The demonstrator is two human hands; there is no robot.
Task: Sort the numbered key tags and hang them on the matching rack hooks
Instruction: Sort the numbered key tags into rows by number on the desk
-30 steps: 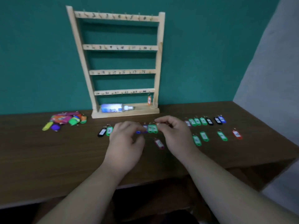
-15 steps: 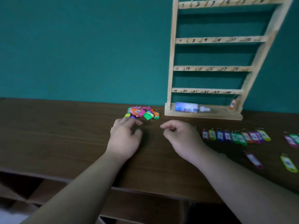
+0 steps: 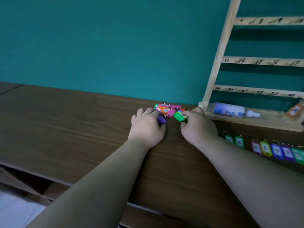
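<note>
Tags sit in a loose heap (image 3: pixel 164 110) mid-frame on the desk (image 3: pixel 65 122), just left of the rack (image 3: pixel 220 51). The right hand (image 3: pixel 197 129) pinches a green tag (image 3: pixel 179 116) in its grip; the left hand (image 3: pixel 146 129) covers a purple tag (image 3: pixel 162 119), its grip too hidden to tell. A row of numbered tags (image 3: pixel 276 150) lies lower right.

Dark wood table (image 3: pixel 65 129) is carrying a heap of coloured tags (image 3: pixel 166 110), purple tag (image 3: pixel 162 119) and green tag (image 3: pixel 178 116) at its near edge; row of numbered tags (image 3: pixel 276 150) lying at right, wooden rack (image 3: pixel 218 63) standing behind.
</note>
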